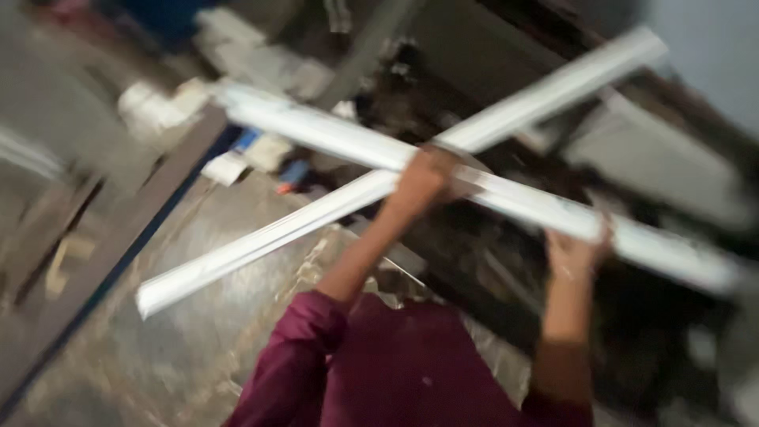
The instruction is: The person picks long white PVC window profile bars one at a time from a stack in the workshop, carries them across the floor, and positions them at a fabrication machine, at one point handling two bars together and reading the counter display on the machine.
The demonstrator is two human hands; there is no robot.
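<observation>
The view is blurred by motion. Two long white strips cross each other in an X in front of me. One white strip (316,130) runs from upper left to lower right, and the other white strip (253,245) runs from lower left to upper right. My left hand (423,178) grips at the crossing point, its fingers closed over the strips. My right hand (577,251) holds the first strip from below, further to the right. Both arms reach out from maroon sleeves (300,356).
A dark metal beam (118,237) slants across the left over a grey concrete floor (213,332). White scraps (158,107) and small blue pieces (294,172) lie at the upper left. A dark cluttered heap (490,269) sits behind the strips on the right.
</observation>
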